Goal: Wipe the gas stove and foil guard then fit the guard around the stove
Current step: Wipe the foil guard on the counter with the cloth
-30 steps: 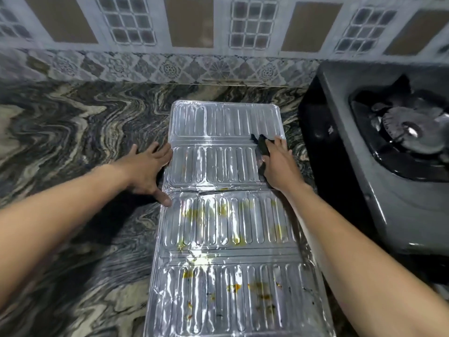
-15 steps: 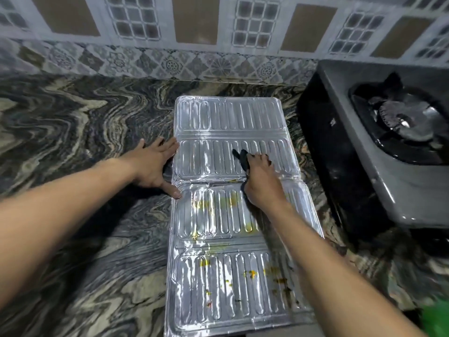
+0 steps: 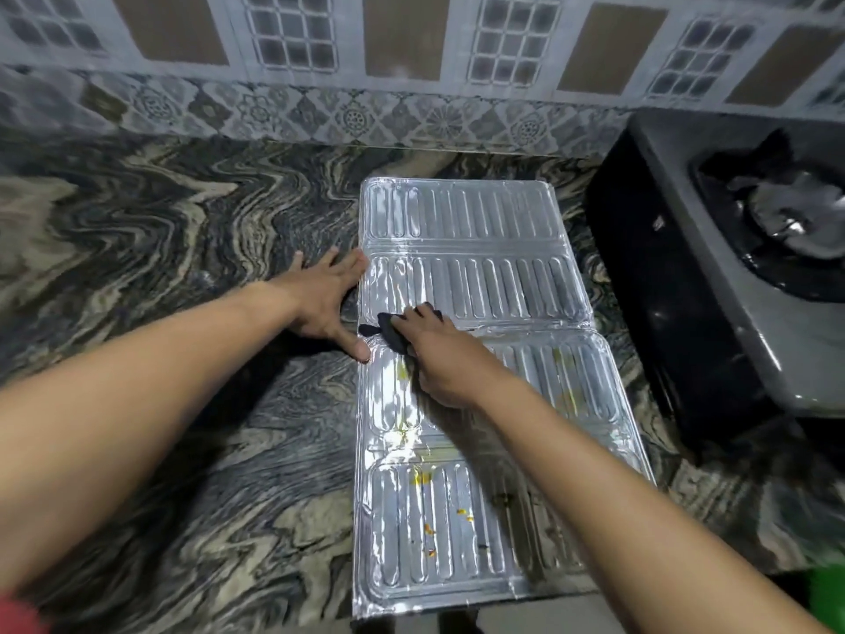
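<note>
Four ribbed panels make the foil guard (image 3: 462, 276), which lies flat on the marbled counter (image 3: 160, 267), just beside the gas stove (image 3: 713, 286) on its right. The stove stands by the tiled wall (image 3: 411, 48), and its burner (image 3: 791, 212) shows at the right edge of the view. The two far panels look clean, while the two near ones carry yellow and dark food spots (image 3: 427, 480).

The left hand (image 3: 327, 299) is spread flat and fully open; it grasps nothing, and its fingertips and thumb press the left edge of the guard to hold it down. The right hand (image 3: 434, 354) is curled closed over a small dark cloth (image 3: 391, 334), pressing it on the fold between the second and third panels, near the left edge.

The risk I see: the foil is thin, so a hard push with the cloth could dent the ribs or tear a fold. If the left hand lifts, the guard may slide on the smooth counter, perhaps toward the front edge. The cloth could also smear the spots instead of removing them.

There is no container in view, so no contents to report.
</note>
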The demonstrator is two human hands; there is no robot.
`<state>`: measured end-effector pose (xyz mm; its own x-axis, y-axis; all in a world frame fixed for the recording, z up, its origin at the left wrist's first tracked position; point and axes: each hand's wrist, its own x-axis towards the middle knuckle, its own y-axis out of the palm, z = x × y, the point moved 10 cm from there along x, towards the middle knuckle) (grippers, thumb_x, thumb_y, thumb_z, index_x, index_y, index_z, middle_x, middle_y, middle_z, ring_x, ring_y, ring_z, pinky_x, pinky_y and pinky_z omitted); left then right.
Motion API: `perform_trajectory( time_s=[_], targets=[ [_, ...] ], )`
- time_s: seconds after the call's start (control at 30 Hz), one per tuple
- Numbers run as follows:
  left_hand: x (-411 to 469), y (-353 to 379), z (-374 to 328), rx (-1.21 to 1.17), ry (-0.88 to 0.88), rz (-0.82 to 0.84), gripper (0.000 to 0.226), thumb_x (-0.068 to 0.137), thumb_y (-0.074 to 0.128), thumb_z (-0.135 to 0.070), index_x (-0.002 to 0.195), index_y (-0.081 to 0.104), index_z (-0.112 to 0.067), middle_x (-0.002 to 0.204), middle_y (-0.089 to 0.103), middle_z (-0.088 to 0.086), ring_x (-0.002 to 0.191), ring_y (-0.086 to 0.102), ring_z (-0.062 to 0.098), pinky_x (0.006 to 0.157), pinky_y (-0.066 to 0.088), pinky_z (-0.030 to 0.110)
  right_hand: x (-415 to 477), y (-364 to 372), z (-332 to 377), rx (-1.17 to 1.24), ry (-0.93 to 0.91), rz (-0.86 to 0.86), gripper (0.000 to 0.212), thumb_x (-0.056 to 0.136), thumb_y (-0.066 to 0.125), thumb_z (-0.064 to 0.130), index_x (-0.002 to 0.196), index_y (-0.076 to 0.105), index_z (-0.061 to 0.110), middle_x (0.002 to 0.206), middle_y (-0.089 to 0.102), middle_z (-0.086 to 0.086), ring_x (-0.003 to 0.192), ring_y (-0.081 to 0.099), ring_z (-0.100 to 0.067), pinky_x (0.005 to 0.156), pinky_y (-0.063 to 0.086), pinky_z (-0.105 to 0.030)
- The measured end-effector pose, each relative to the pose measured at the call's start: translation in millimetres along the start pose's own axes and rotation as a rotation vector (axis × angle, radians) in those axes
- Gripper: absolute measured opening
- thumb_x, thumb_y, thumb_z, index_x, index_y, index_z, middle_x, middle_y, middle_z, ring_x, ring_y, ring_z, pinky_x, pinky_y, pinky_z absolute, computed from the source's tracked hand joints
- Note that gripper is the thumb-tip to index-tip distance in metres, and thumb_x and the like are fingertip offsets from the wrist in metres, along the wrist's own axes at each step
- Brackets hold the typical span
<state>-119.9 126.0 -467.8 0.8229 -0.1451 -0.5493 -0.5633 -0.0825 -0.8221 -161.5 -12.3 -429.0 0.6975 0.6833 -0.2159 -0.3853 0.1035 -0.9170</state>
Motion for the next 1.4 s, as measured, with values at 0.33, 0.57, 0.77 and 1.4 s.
perform_trajectory(
  time_s=[0.33, 0.57, 0.77, 1.4],
  targets=[
    [0, 1, 0, -0.012, -0.001, 0.023, 0.154, 0.044, 0.068, -0.086, 0.152, -0.023, -0.024, 0.160, -0.026, -0.009, 0.149, -0.023, 0.022, 0.114, -0.014, 0.057, -54, 35, 4, 0.014, -0.049, -0.098, 0.082, 0.087, 0.055, 0.003, 0.156, 0.014, 0.016, 0.164, 0.008, -0.005, 0.151, -0.003, -0.020, 0.119, -0.011, -0.033],
    [3, 2, 0, -0.014, -0.006, 0.015, 0.156, 0.043, 0.068, -0.087, 0.153, -0.022, -0.023, 0.161, -0.025, -0.009, 0.149, -0.021, 0.021, 0.117, -0.010, 0.060, -49, 27, -12, 0.061, -0.012, -0.147, 0.081, 0.081, 0.051, -0.004, 0.154, 0.025, 0.017, 0.162, 0.019, -0.003, 0.151, 0.007, -0.018, 0.121, -0.005, -0.033],
    [5, 4, 2, -0.019, -0.007, 0.000, 0.157, 0.038, 0.067, -0.088, 0.154, -0.018, -0.024, 0.162, -0.022, -0.008, 0.150, -0.018, 0.022, 0.117, -0.010, 0.060, -34, -1, -22, 0.278, 0.089, -0.284, 0.051, 0.090, 0.049, 0.000, 0.134, 0.048, 0.025, 0.124, 0.053, 0.004, 0.112, 0.051, -0.019, 0.088, 0.048, -0.042],
    [5, 3, 2, -0.027, -0.010, 0.011, 0.158, 0.037, 0.066, -0.088, 0.154, -0.018, -0.024, 0.162, -0.023, -0.009, 0.150, -0.018, 0.022, 0.116, -0.008, 0.063, -52, -35, -75, 0.243, 0.355, -0.418, 0.044, 0.091, 0.052, 0.009, 0.134, 0.053, 0.019, 0.125, 0.061, -0.001, 0.107, 0.058, -0.026, 0.091, 0.051, -0.047]
  ],
)
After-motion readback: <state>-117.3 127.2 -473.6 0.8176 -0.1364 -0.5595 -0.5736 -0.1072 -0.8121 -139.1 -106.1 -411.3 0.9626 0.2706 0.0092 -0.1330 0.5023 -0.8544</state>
